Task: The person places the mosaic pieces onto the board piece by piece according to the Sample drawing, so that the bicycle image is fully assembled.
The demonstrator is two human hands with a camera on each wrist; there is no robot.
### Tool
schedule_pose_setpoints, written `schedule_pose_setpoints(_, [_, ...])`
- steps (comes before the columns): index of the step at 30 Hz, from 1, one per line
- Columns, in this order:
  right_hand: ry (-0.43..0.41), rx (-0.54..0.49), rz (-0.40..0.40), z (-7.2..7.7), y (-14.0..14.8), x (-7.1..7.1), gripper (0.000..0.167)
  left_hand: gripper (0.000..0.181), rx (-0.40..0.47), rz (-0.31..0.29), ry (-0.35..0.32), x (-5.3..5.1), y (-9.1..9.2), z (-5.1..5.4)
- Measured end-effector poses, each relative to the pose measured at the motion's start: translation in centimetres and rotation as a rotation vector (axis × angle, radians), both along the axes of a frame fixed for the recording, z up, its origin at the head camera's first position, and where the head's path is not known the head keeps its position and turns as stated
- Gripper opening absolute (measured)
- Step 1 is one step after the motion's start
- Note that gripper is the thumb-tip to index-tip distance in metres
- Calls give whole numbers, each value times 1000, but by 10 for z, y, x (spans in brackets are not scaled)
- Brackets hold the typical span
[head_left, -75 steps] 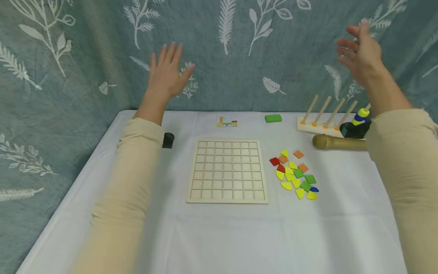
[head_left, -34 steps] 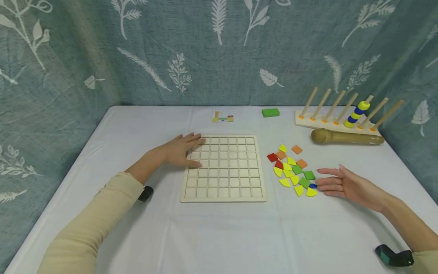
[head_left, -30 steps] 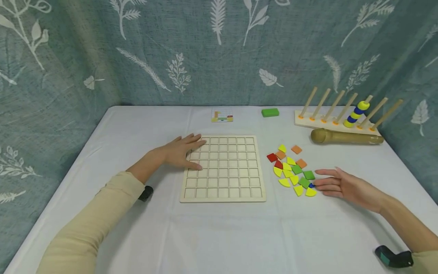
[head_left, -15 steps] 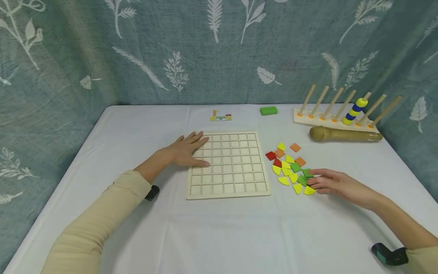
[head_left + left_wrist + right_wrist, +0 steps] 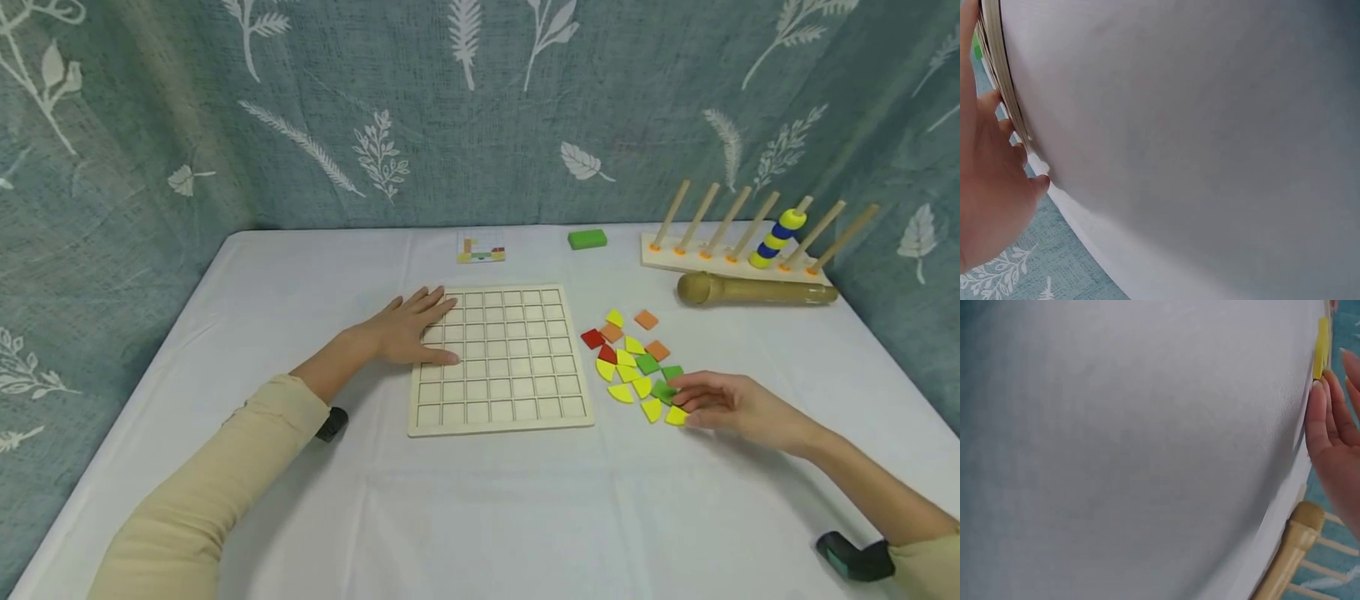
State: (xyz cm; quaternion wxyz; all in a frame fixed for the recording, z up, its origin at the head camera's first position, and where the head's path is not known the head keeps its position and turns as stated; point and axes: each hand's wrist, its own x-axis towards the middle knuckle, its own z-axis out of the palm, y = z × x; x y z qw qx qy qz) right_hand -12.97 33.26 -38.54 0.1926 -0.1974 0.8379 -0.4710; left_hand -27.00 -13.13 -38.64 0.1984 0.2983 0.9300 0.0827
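Observation:
My left hand (image 5: 405, 333) rests with spread fingers on the left side of a square wooden grid board (image 5: 517, 358). The left wrist view catches the board's edge (image 5: 1000, 62) beside those fingers. To the right of the board lies a loose group of coloured tiles: yellow quarter-rounds (image 5: 620, 393), green squares (image 5: 647, 363), orange squares (image 5: 647, 319) and red ones (image 5: 592, 339). My right hand (image 5: 723, 404) is at the group's near right corner, thumb and fingers drawn together around a small blue tile, which they hide. A yellow tile (image 5: 1320, 347) lies just beyond the fingertips.
A small printed card (image 5: 481, 247) and a green block (image 5: 587, 240) lie at the back. Back right stands a wooden peg rack (image 5: 690, 257), with yellow and blue beads (image 5: 778, 237) on one peg. In front of it lies a brown club-shaped stick (image 5: 757, 290).
Both hands have come down from the air. My left hand has landed on the board, which has shifted slightly. My right hand has reached the tiles, and its fingers have closed over the blue one.

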Motion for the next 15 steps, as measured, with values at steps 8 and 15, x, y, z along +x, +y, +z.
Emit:
schedule_pose_setpoints(8, [160,100,22,-1,-10,0,46,100,-8,-9,-10,0,-2,5])
schedule_pose_setpoints(15, [292,216,12,1,-16,6,47,100,-2,-53,-10,-3,-5,6])
